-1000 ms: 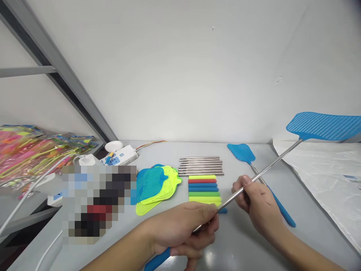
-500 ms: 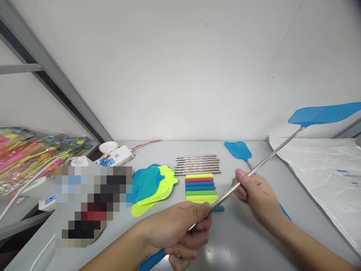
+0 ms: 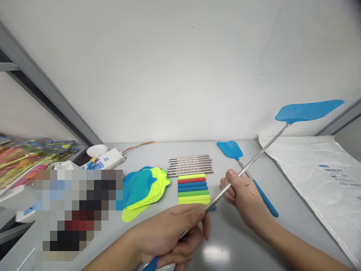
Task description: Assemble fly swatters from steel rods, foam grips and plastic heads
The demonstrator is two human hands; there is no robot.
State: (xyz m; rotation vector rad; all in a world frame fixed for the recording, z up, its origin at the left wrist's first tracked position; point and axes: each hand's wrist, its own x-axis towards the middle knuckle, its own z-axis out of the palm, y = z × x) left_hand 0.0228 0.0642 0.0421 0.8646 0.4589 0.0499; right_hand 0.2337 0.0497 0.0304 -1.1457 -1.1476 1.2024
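Both hands hold one blue fly swatter (image 3: 308,111) with a telescopic steel rod, raised above the grey table (image 3: 239,248). My left hand (image 3: 172,237) is closed round its blue handle end near the front edge. My right hand (image 3: 242,195) pinches the rod farther up. The swatter's mesh head points up and to the right. Under the rod lie a row of coloured foam grips (image 3: 193,188), a row of steel rods (image 3: 190,165) and a second blue swatter (image 3: 245,171).
A pile of blue and yellow-green mesh heads (image 3: 143,188) lies left of the grips. A white power strip (image 3: 105,160) and packaged swatters (image 3: 25,158) sit far left. A white plastic bag (image 3: 318,177) covers the right side. A blurred patch hides the front left.
The view has shifted so everything sits a little further left. The swatter head has tilted flatter and edged left. Both hands keep their hold on the rod.
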